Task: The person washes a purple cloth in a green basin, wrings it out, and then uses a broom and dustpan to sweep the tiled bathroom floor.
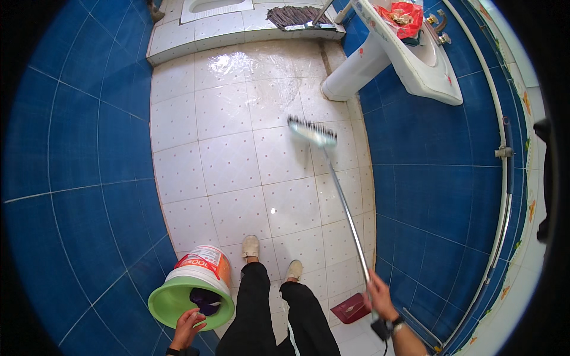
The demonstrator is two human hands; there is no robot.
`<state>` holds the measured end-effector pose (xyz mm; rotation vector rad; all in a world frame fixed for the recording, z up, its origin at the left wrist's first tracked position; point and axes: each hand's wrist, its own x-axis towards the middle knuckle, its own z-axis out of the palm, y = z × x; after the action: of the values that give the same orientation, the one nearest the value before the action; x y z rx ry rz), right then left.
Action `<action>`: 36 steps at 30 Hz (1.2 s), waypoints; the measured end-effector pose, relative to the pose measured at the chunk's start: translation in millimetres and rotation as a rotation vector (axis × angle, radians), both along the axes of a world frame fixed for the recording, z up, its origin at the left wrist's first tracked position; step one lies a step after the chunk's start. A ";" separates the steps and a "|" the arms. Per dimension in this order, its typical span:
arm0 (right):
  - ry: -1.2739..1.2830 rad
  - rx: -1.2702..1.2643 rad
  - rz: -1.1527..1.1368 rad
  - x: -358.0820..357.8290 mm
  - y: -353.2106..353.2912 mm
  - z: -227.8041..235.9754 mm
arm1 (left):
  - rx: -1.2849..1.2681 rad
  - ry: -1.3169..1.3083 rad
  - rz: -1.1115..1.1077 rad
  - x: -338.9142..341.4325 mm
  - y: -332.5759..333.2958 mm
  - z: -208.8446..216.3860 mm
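Note:
My right hand (380,299) grips the lower end of a long metal handle (347,210). The handle runs up to a floor brush head (312,132) resting on the wet white tiled floor (231,166), near the base of a white pedestal sink (409,53). My left hand (189,327) holds the rim of a green-rimmed white bucket (191,285) tilted against the blue wall at my lower left. A dark cloth (206,301) lies inside the bucket. My legs in black trousers and light shoes stand between the two hands.
Blue tiled walls (77,148) close in on both sides. A raised white step with a squat toilet (208,9) and a flat mop (294,16) lies at the far end. A red bag (404,18) sits in the sink. A dark red dustpan (350,308) lies by my right foot.

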<state>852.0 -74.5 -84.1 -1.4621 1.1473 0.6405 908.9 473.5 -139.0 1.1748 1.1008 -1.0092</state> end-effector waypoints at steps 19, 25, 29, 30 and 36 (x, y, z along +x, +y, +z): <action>-0.177 -0.198 0.176 141.7 -183.6 -107.6 | 0.131 0.011 -0.161 -41.6 -45.1 37.6; -0.250 -0.166 0.110 1.1 -191.4 -81.7 | 0.120 -0.052 -0.221 -50.5 -75.6 44.8; -0.120 -0.041 -0.026 -181.7 -159.1 -11.2 | 0.125 -0.034 -0.293 -56.7 -87.0 41.4; -0.085 -0.101 -0.023 -228.0 -142.4 15.3 | 0.130 -0.021 -0.309 -58.5 -90.9 40.7; 0.388 -0.046 -0.356 -434.5 -47.6 138.5 | 0.132 0.010 -0.427 -61.6 -131.4 33.9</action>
<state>417.4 -122.1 54.4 -1.1550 1.6875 0.6642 847.3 342.2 -105.1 1.5549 0.9547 -1.2817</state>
